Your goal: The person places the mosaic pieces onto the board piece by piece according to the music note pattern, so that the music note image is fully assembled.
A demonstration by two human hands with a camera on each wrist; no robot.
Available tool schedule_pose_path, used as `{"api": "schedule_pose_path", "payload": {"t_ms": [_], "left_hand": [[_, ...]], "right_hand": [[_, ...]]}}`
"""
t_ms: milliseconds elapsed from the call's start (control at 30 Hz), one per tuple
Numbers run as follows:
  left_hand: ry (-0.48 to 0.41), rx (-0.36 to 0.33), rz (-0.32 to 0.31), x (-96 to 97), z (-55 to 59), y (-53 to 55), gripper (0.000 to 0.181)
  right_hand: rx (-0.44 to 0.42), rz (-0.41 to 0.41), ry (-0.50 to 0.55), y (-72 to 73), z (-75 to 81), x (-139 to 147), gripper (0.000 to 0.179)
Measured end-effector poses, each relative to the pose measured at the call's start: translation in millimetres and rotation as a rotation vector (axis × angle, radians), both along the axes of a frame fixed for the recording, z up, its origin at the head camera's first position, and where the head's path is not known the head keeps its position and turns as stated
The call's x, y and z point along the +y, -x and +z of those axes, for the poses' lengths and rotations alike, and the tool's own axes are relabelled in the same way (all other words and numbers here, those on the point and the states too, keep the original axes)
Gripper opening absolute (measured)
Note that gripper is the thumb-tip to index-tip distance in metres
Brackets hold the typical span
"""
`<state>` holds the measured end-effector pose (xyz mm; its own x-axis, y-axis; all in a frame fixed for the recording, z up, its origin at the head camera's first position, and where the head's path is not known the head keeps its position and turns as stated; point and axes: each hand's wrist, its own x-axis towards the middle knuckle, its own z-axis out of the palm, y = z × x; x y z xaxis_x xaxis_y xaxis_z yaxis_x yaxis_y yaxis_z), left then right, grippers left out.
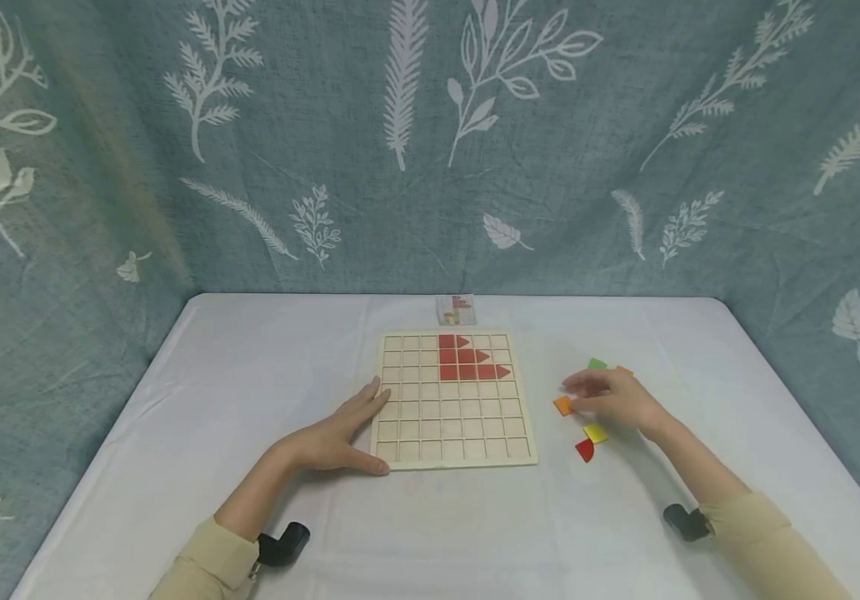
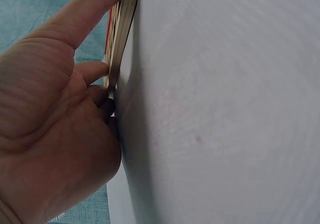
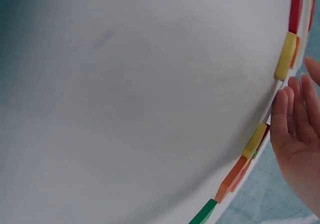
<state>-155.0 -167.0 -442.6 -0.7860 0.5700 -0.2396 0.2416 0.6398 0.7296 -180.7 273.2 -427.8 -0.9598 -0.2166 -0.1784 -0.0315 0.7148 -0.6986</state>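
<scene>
A pale wooden grid board (image 1: 452, 404) lies in the middle of the table. Red pieces (image 1: 467, 357) fill cells in its top three rows, each row ending in a rounded, pointed tip at the right. My left hand (image 1: 336, 435) rests against the board's left side, fingers extended and thumb at the near left corner; the left wrist view shows the thumb (image 2: 82, 16) along its edge. My right hand (image 1: 613, 400) is over loose coloured pieces right of the board. Around it lie orange (image 1: 563, 406), yellow (image 1: 595, 433), red (image 1: 585, 450) and green (image 1: 597, 364) pieces. I see nothing held between its fingers (image 3: 281, 111).
A small printed pattern card (image 1: 456, 310) lies just beyond the board's far edge. White cloth covers the table (image 1: 265, 350). A teal leaf-patterned curtain (image 1: 340, 125) hangs behind and at both sides. Each wrist wears a black camera.
</scene>
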Motion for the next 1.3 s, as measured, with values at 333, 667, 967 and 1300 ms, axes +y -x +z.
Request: {"api": "schedule_pose_path", "payload": {"t_ms": [333, 667, 967, 1300], "left_hand": [[-0.002, 0.002, 0.009, 0.9, -0.4, -0.4, 0.112], [-0.003, 0.000, 0.010, 1.6, 2.7, -2.0, 0.111], [-0.001, -0.007, 0.015, 2.4, 2.8, -1.8, 0.111], [0.006, -0.021, 0.031, 3.4, 4.8, -1.1, 0.112]], "right_hand": [[0.127, 0.118, -0.047, -5.1, -6.1, -5, 0.028], [0.122, 0.074, 0.003, -1.0, -7.8, -27, 0.031], [0.028, 0.054, 0.180, 6.1, -4.7, -80, 0.033], [0.154, 0.197, 0.117, 22.1, -2.3, -131, 0.016]]}}
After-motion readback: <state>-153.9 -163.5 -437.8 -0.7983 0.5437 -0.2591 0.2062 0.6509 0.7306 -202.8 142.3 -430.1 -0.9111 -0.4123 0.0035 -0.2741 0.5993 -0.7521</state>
